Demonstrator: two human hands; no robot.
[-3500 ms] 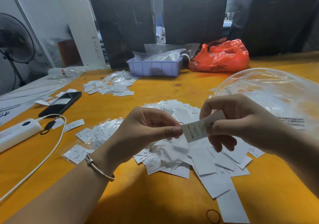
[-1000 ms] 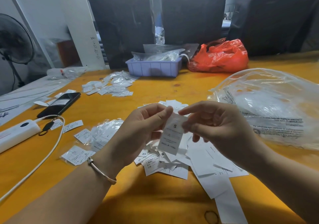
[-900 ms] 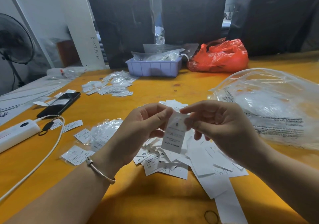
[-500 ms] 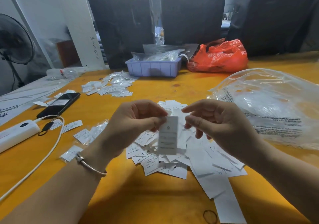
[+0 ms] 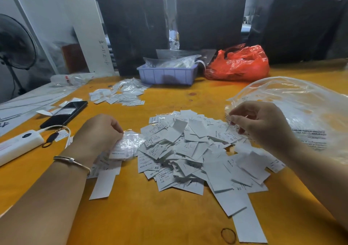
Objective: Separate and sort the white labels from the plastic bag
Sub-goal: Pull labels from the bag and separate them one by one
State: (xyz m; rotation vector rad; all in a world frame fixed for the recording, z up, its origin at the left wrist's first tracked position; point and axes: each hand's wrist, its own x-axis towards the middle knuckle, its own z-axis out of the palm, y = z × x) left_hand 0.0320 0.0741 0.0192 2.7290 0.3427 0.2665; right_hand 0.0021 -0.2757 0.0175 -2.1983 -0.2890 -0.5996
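**Hands at the label heap, head view**

Fingers of my left hand (image 5: 98, 131) are curled down onto a small clear packet of labels (image 5: 126, 144) at the left edge of the heap; whether they pinch it or only press it I cannot tell. My right hand (image 5: 263, 126) hovers over the heap's right side, thumb and forefinger pinched together, seemingly on a thin clear film beside a label; the grip is too small to read surely. Nearest me on the orange table (image 5: 150, 216) lie a dark rubber band (image 5: 228, 235) and long blank white strips (image 5: 248, 224). Between my hands spreads the pile of white labels (image 5: 188, 150), some printed XS, S and M. Right of it, touching my right hand, lies the large clear plastic bag (image 5: 301, 109). To the left are a white power bank (image 5: 18, 144) and a black phone (image 5: 64, 114). Farther off sits a second, smaller group of labels (image 5: 118, 95), then a lilac tray (image 5: 167, 75) and a red bag (image 5: 239, 63).
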